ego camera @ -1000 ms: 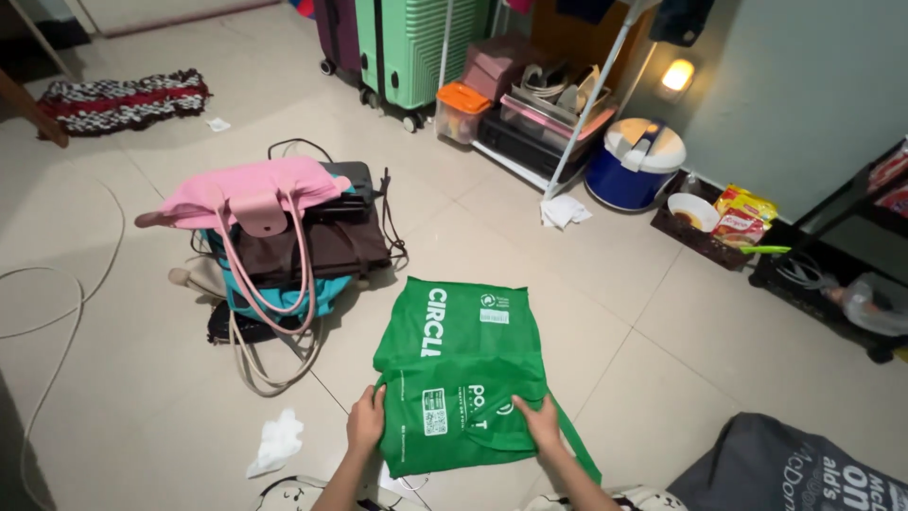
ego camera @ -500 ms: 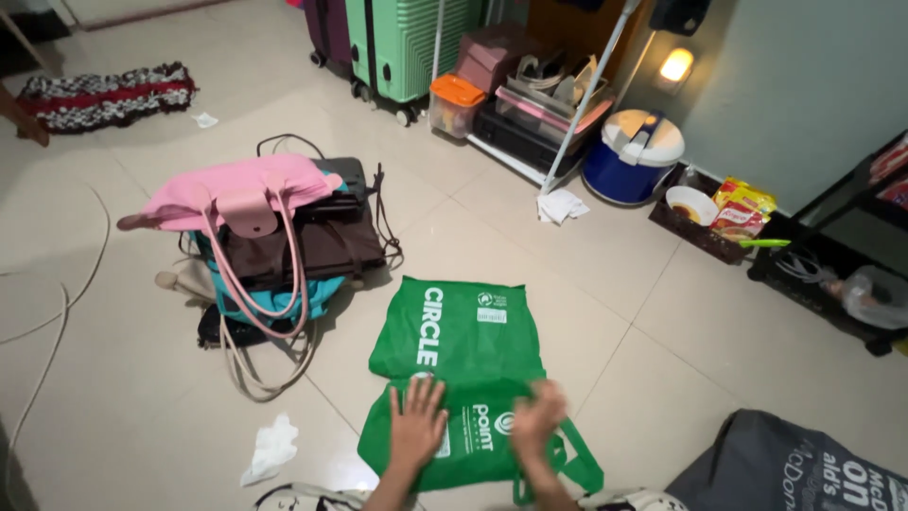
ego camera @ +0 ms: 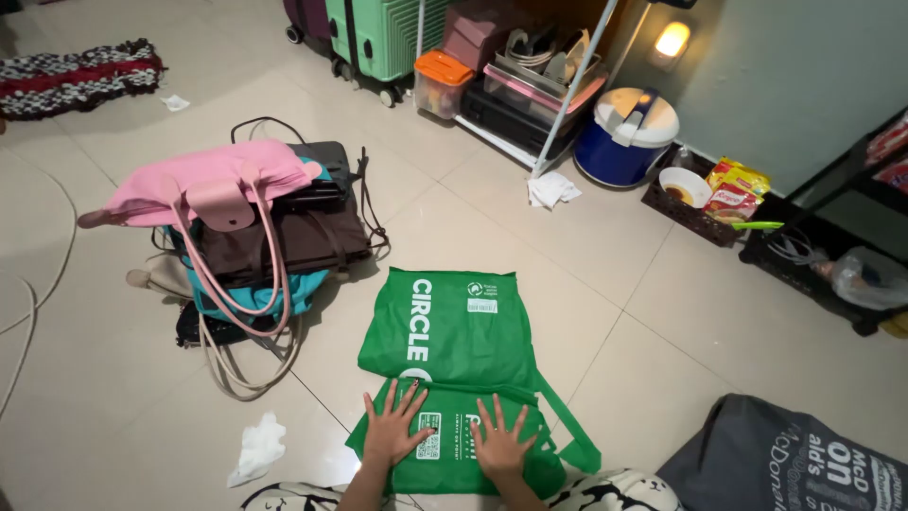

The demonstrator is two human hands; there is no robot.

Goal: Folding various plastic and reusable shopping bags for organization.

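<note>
Crumpled tissue (ego camera: 257,449): on the floor (ego camera: 113,397), left of the bag.
Left hand (ego camera: 392,431): fingers spread, palm flat on the green bag (ego camera: 449,331).
Right hand (ego camera: 501,443): spread, pressing beside it.
Green bag: flat on the floor, near end folded.

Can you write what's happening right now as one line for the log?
left hand: flat on green bag | right hand: flat on it | bag: folded, on floor | pile of handbags: beside

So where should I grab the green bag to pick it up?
Grab the strap sticking out on the right side of the green bag, coming from the right. The bag lies flat under both hands, so the strap is the one loose part.
</note>
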